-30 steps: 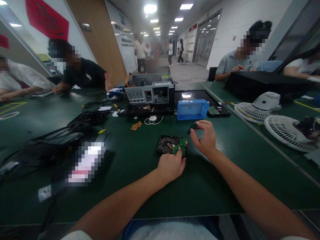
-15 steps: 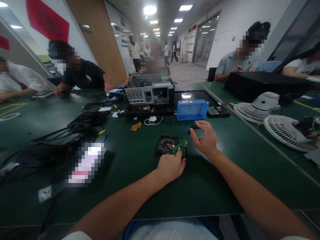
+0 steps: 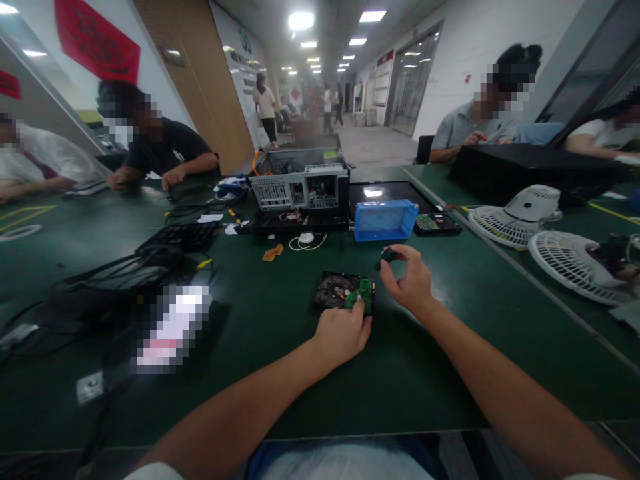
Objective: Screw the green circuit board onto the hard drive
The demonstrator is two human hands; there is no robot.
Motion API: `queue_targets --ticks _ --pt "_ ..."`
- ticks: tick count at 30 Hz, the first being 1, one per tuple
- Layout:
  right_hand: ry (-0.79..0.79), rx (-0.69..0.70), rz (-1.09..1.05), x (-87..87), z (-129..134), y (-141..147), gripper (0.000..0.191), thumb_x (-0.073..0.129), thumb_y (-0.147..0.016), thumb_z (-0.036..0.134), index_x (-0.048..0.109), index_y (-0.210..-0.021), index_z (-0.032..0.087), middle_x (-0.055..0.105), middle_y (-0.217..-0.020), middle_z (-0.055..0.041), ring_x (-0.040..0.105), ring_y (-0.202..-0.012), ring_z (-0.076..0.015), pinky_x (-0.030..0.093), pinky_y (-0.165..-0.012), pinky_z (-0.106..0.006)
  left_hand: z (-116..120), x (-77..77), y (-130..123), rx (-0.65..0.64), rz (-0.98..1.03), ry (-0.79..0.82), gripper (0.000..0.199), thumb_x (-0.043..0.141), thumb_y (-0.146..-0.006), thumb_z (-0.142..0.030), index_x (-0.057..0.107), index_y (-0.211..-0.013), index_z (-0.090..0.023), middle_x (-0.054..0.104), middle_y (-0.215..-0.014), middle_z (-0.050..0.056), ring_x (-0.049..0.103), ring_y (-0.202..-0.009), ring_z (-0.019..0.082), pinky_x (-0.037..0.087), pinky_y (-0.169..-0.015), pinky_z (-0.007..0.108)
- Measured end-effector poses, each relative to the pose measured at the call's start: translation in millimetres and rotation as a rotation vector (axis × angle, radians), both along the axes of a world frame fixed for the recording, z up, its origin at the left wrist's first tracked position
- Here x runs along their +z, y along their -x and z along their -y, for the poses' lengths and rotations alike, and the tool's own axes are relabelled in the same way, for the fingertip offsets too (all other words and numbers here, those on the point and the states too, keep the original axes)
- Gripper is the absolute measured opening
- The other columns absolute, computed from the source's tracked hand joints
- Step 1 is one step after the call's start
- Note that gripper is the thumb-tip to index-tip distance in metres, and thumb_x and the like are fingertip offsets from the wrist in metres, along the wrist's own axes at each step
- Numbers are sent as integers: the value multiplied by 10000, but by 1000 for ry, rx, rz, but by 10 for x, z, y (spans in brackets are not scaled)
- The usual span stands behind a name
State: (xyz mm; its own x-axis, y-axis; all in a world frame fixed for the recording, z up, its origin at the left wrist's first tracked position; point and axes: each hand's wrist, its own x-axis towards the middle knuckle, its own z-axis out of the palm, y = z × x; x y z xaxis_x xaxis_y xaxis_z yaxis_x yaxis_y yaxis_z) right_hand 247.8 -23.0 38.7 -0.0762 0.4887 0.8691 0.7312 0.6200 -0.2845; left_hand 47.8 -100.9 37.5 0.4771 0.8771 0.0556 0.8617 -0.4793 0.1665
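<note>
A black hard drive lies flat on the green table, with a green circuit board on its right part. My left hand grips the drive along its near edge, the index finger pressing on the board. In my right hand, thumb and fingers pinch the dark handle of a small screwdriver. Its thin shaft points down to the board's far right corner; whether the tip sits in a screw is too small to tell.
Beyond the drive stand an opened computer case and a blue bin. Another drive lies right of the bin. White fan parts are at the right, black cables and a bag at the left. Co-workers sit across the table.
My right hand and the screwdriver handle have shifted very slightly; the left hand and drive stay put. A co-worker at the left has drawn a hand back from the blue cloth-like item.
</note>
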Motion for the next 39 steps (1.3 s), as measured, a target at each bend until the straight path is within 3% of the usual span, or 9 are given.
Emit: queue_targets --ticks 4,14,20,25,28,35,39 --pt "-3 -43 22 -9 0 -6 406 683 -898 298 512 -1259 227 658 -1065 -81 671 -865 -223 592 -794 -416 -2 6 -2 -4 -3 11 485 446 -1025 -407 529 -1416 -134 754 -938 130 751 -821 285 573 -750 404" --pt "-17 22 97 56 -19 -15 458 638 -921 262 491 -1355 240 631 -1041 -81 640 -862 -223 580 -806 -428 3 18 -2 -3 6 8 473 433 -1026 -408 543 -1394 -131 754 -939 129 751 -818 293 574 -744 414" --pt "-13 -62 51 16 -25 -12 436 701 -903 348 513 -1280 235 610 -876 -18 622 -729 -189 572 -725 -379 3 55 2 -15 9 36 464 436 -1032 -400 536 -1393 -126 753 -940 129 751 -827 282 574 -741 396" --pt "-38 -88 25 -9 -15 -5 458 738 -884 363 514 -1262 233 588 -852 -1 610 -703 -175 568 -699 -363 5 77 -1 -16 -1 40 463 443 -1031 -392 532 -1393 -118 754 -958 139 753 -831 284 576 -743 398" --pt "-51 -44 40 13 -12 -13 430 708 -895 305 511 -1271 237 589 -887 -18 619 -764 -193 579 -725 -388 5 56 -3 -15 4 29 459 436 -1031 -401 547 -1378 -123 756 -954 134 754 -828 283 577 -743 394" --pt "-65 14 -17 45 -32 -19 405 701 -884 269 514 -1242 237 608 -1176 -118 653 -967 -235 618 -745 -408 8 34 1 -7 9 22 449 446 -1020 -398 560 -1359 -128 760 -946 131 754 -831 298 577 -758 416" --pt "-11 1 -56 -12 -37 -13 405 712 -906 325 515 -1247 234 648 -1146 -97 690 -749 -174 621 -694 -371 5 53 5 -11 15 36 475 435 -1025 -401 539 -1395 -122 761 -938 131 754 -835 296 575 -765 412"
